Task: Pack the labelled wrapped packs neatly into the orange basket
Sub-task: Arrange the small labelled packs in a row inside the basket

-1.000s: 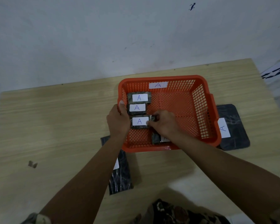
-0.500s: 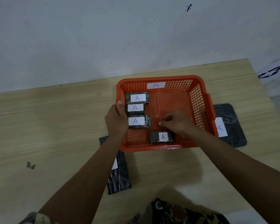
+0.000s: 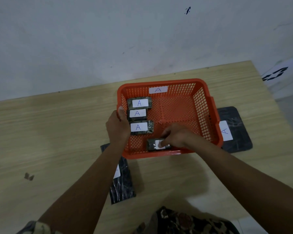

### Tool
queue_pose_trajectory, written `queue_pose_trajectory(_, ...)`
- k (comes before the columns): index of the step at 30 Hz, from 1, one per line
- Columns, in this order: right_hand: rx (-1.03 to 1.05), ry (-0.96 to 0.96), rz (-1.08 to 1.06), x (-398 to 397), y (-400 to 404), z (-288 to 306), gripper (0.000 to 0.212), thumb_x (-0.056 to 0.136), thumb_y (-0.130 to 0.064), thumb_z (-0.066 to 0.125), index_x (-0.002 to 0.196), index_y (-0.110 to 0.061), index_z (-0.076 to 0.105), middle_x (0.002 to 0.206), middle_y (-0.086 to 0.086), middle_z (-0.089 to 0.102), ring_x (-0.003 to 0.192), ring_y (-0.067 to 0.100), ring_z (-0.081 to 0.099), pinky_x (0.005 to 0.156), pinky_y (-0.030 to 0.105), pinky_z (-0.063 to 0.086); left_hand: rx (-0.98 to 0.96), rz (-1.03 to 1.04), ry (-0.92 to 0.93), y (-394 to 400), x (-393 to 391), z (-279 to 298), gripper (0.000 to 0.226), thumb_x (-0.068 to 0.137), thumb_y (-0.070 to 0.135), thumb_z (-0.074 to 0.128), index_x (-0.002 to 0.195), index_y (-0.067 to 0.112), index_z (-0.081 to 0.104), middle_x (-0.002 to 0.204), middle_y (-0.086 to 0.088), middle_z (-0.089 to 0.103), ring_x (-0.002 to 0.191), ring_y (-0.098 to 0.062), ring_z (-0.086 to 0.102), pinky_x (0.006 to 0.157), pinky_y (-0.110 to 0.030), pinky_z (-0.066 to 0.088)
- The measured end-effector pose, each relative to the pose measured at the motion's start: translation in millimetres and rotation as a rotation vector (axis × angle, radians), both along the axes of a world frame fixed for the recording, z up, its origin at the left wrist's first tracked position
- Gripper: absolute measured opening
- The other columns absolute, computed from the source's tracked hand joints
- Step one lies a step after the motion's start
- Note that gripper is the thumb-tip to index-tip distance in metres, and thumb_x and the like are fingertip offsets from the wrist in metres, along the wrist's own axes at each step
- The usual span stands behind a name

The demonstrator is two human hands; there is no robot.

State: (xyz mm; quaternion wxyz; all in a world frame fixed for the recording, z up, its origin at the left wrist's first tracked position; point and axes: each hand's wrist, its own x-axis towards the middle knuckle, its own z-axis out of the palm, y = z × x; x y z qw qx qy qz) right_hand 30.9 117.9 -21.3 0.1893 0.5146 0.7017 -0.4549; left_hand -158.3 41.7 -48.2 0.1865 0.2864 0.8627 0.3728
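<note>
An orange basket [image 3: 205,105] with an "A" label on its far wall stands on the table. Three wrapped packs labelled "A" lie in a column along its left wall: the far pack [image 3: 139,103], the middle pack [image 3: 137,114] and the near pack [image 3: 141,127]. A fourth pack [image 3: 151,144] lies at the basket's front wall. My right hand [image 3: 177,136] is closed around this fourth pack, thumb on its label. My left hand [image 3: 117,124] grips the basket's left rim, thumb over the edge.
A large dark wrapped pack [image 3: 233,130] with an "A" label lies on the table right of the basket, partly under it. Another dark pack [image 3: 122,183] lies under my left forearm. A small scrap [image 3: 29,176] sits on the left of the wooden table [image 3: 49,132].
My right hand left the near column pack, moved right, then came down onto the fourth pack at the basket's front. My left hand stayed on the rim.
</note>
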Motion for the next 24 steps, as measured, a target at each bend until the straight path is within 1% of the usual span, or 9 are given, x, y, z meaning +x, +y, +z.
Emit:
queue_pose_trajectory(3,-0.017,0.071,-0.093,-13,-9,-4,0.045,0.073,-0.022,0.086,0.114,-0.013,0.072,0.112,-0.003,0.069,0.094,0.013,0.061,0.064,0.018,0.043,-0.005,0.005,-0.002,0,1,3,0.048,0.105,0.039,0.028,0.081,0.009,0.057,0.076,-0.003,0.059,0.068,-0.018,0.054,0.058,-0.029,0.032)
queue_pose_trajectory(6,-0.031,0.124,-0.200,-21,-14,-8,0.043,0.071,-0.022,0.088,0.111,-0.012,0.073,0.105,-0.002,0.070,0.078,0.008,0.061,0.056,0.015,0.042,-0.007,0.009,-0.007,-1,1,4,0.047,0.105,0.039,0.028,0.082,0.010,0.057,0.077,-0.003,0.060,0.065,-0.013,0.053,0.056,-0.028,0.033)
queue_pose_trajectory(9,-0.062,0.183,-0.311,-25,-19,-12,0.042,0.068,-0.015,0.089,0.107,-0.010,0.075,0.093,-0.004,0.068,0.068,0.001,0.058,0.048,0.007,0.041,-0.010,0.002,-0.016,-1,0,2,0.050,0.104,0.041,0.026,0.085,0.009,0.060,0.080,-0.003,0.062,0.070,-0.017,0.057,0.061,-0.028,0.035)
queue_pose_trajectory(12,-0.053,0.263,-0.419,-31,-28,-19,0.046,0.063,-0.013,0.092,0.106,-0.013,0.076,0.105,-0.001,0.075,0.080,0.009,0.068,0.073,0.017,0.054,-0.012,-0.001,-0.010,-1,0,3,0.049,0.105,0.040,0.026,0.084,0.010,0.058,0.080,-0.003,0.061,0.072,-0.019,0.057,0.064,-0.028,0.035)
queue_pose_trajectory(14,-0.047,0.306,-0.451,-36,-34,-20,0.048,0.063,-0.011,0.092,0.108,-0.013,0.076,0.109,0.002,0.075,0.089,0.014,0.070,0.087,0.025,0.056,-0.008,0.001,0.003,-1,0,2,0.047,0.105,0.039,0.027,0.082,0.011,0.057,0.078,-0.002,0.059,0.072,-0.020,0.056,0.063,-0.028,0.033)
queue_pose_trajectory(18,-0.044,0.295,-0.468,-43,-36,-20,0.045,0.062,-0.014,0.093,0.104,-0.015,0.077,0.107,0.002,0.076,0.091,0.015,0.071,0.091,0.031,0.056,-0.016,0.015,0.024,-1,0,0,0.045,0.104,0.039,0.028,0.082,0.012,0.056,0.080,-0.003,0.060,0.075,-0.024,0.058,0.065,-0.029,0.034)
queue_pose_trajectory(21,-0.009,0.273,-0.449,-42,-36,-17,0.049,0.061,-0.027,0.094,0.105,-0.017,0.076,0.105,-0.003,0.075,0.090,0.012,0.069,0.086,0.026,0.056,0.010,0.023,0.007,-2,4,6,0.040,0.104,0.038,0.031,0.103,0.010,0.060,0.095,-0.005,0.064,0.084,-0.022,0.060,0.072,-0.029,0.038)
queue_pose_trajectory(23,0.030,0.289,-0.429,-34,-35,-10,0.035,0.067,-0.036,0.090,0.095,-0.019,0.076,0.096,-0.007,0.075,0.079,0.005,0.066,0.068,0.016,0.051,0.043,0.010,0.002,-5,9,11,0.039,0.103,0.033,0.036,0.130,0.008,0.050,0.121,-0.008,0.061,0.102,-0.021,0.057,0.083,-0.032,0.043)
queue_pose_trajectory(24,0.058,0.301,-0.432,-28,-33,-4,0.030,0.070,-0.040,0.087,0.090,-0.020,0.076,0.093,-0.008,0.074,0.076,0.002,0.065,0.062,0.013,0.047,0.065,-0.022,0.082,-7,11,12,0.043,0.102,0.032,0.039,0.137,0.008,0.043,0.135,-0.010,0.054,0.117,-0.025,0.053,0.094,-0.037,0.044)
